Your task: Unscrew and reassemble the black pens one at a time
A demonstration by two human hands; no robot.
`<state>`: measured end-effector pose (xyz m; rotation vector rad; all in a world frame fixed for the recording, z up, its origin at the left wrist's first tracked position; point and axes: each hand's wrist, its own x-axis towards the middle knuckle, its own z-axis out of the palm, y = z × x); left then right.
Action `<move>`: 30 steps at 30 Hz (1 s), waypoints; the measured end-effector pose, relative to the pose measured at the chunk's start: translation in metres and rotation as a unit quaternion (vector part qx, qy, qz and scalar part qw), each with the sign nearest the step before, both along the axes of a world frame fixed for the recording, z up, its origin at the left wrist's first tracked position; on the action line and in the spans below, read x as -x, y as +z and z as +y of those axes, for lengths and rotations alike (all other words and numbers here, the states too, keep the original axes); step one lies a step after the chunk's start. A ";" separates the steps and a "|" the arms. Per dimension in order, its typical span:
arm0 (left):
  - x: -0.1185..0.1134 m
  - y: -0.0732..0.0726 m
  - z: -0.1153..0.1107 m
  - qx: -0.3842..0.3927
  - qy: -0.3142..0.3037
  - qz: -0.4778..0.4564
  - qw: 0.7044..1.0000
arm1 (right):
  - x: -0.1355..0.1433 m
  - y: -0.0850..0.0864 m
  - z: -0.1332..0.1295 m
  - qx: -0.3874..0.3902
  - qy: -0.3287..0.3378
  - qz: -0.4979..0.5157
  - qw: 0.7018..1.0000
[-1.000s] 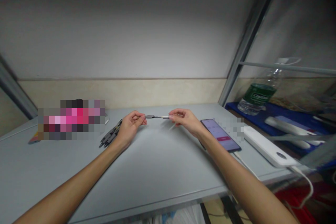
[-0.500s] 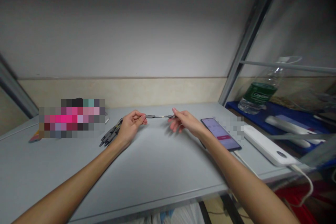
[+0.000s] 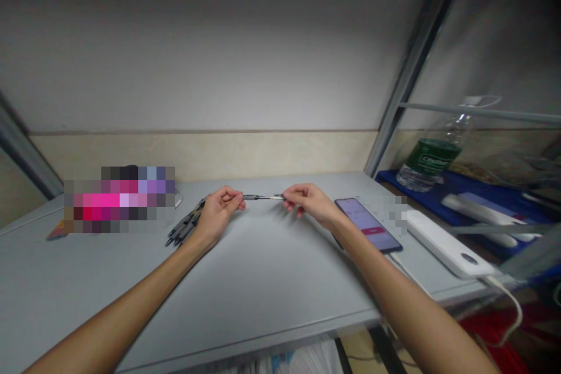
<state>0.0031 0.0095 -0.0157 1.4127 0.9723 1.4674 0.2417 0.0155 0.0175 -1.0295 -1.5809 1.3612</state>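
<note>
Pen (image 3: 263,197) pinched by left hand (image 3: 217,211), right hand (image 3: 310,201); bottle (image 3: 432,156) contents unclear.

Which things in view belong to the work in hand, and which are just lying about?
Likely in the work:
pen, pinched at its ends by the left hand and right hand
loose pens beside the left hand

Apparently lying about:
smartphone
white oblong device
green-labelled plastic bottle
pink heap, too pixelated to identify

1 slim pen (image 3: 262,197) (silvery middle), level, raised
</note>
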 end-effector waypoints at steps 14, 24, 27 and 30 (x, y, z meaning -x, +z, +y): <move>0.005 0.005 0.003 0.044 0.016 -0.065 0.997 | -0.002 0.000 0.007 -0.078 -0.096 0.073 0.990; 0.011 0.003 0.009 0.029 0.058 -0.083 0.994 | -0.007 0.002 0.013 -0.098 -0.205 0.155 0.961; 0.011 0.002 0.010 0.021 0.055 -0.077 0.995 | -0.006 0.001 0.012 -0.100 -0.186 0.160 0.964; 0.011 0.001 0.009 0.015 0.049 -0.069 0.996 | -0.005 0.001 0.011 -0.104 -0.173 0.157 0.967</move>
